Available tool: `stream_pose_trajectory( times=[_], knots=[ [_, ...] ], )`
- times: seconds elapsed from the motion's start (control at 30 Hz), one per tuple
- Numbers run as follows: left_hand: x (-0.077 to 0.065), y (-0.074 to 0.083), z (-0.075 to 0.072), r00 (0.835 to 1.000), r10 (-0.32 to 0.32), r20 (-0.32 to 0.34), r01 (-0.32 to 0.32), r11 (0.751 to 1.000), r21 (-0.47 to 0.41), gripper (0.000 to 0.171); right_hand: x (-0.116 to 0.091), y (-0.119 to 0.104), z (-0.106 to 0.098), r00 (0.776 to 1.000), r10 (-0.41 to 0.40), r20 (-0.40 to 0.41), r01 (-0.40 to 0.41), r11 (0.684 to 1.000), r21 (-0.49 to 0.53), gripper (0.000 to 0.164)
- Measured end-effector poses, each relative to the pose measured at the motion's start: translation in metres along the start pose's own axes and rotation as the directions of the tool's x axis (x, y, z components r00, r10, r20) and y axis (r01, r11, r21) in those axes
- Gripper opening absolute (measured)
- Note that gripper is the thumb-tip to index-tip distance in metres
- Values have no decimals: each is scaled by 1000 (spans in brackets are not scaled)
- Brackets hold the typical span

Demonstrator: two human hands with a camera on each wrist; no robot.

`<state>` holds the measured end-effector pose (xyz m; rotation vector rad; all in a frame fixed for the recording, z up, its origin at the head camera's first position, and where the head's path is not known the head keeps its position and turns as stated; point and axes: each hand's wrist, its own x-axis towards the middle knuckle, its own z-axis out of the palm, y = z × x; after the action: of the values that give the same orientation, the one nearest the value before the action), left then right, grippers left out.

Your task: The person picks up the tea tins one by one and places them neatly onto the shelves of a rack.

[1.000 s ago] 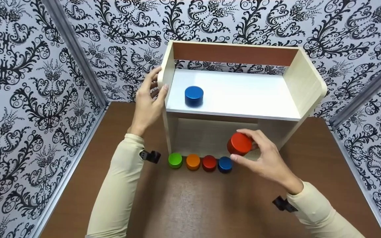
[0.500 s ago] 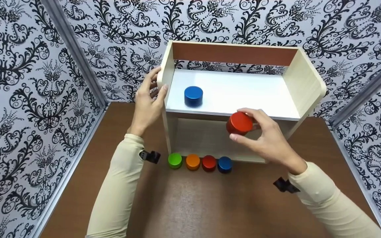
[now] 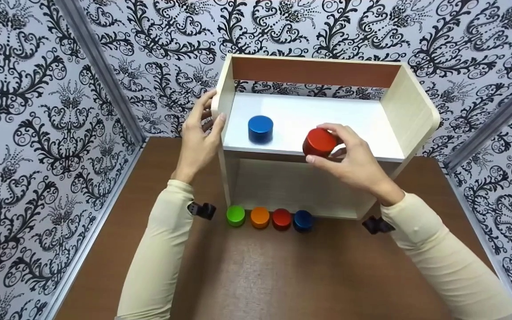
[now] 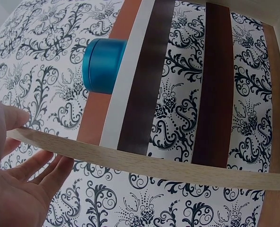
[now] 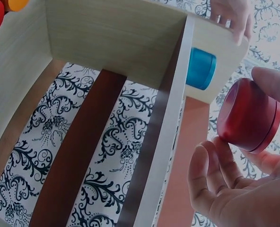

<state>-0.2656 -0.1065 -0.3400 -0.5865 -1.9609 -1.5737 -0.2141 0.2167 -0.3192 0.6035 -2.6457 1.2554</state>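
My right hand (image 3: 356,162) pinches a red round metal tin (image 3: 320,141) between thumb and fingertips, at the front edge of the white upper shelf (image 3: 291,116). A lid seam shows on this red tin (image 5: 246,116) in the right wrist view. On the left part of the same shelf stands a blue tin (image 3: 260,130), upright. My left hand (image 3: 199,140) grips the front edge of the unit's left side panel (image 3: 223,98), thumb on one side and fingers on the other. The left wrist view shows the left hand (image 4: 24,189) around that panel's edge.
Four-colour row apart, several small tins line the table before the unit: green (image 3: 236,215), orange (image 3: 260,217), red (image 3: 282,219) and blue (image 3: 303,221). The light wood unit stands on a brown table (image 3: 256,271). Patterned walls (image 3: 158,58) enclose it.
My right hand has lifted the red tin from in front of the lower compartment up to the upper shelf's front edge. The left hand has stayed on the side panel.
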Motion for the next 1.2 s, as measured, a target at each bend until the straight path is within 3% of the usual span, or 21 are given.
stream_pose_trajectory(
  times=[0.4,1.2],
  knots=[
    [0,-1,-1,1000,-4,1,4,1000,3,49,28,7,2,996,89,29,-88,994,-59,66],
    [0,0,0,1000,-22,6,22,1000,-3,49,48,16,10,993,99,64,-89,985,-150,64]
  ],
)
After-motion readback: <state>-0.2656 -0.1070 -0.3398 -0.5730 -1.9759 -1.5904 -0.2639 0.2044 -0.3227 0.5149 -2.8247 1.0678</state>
